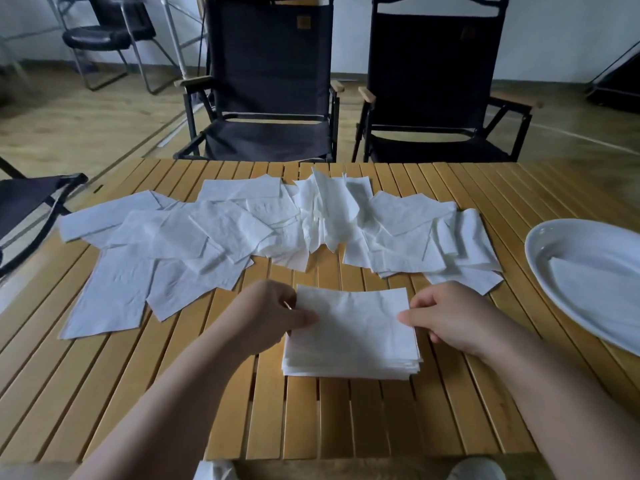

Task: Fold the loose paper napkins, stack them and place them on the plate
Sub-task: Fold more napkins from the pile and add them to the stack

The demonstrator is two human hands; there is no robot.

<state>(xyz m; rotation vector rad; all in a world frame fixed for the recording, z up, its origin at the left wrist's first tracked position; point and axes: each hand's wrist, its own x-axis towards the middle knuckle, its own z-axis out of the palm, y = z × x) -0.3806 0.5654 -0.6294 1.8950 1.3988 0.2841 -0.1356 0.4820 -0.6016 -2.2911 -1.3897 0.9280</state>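
1 view: head-worn wide-angle cam, pitched forward and down across the slatted table (363, 417). Close under the lens sit left hand (266, 317), right hand (450, 317) and napkin stack (353, 337); 2 dark chairs (270, 81) face it past the far edge.

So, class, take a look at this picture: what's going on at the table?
A person's left hand and right hand grip the two sides of a stack of folded napkins on the slatted table. Many loose napkins lie spread behind it. The plate sits at the right, and the stack is not yet on it.
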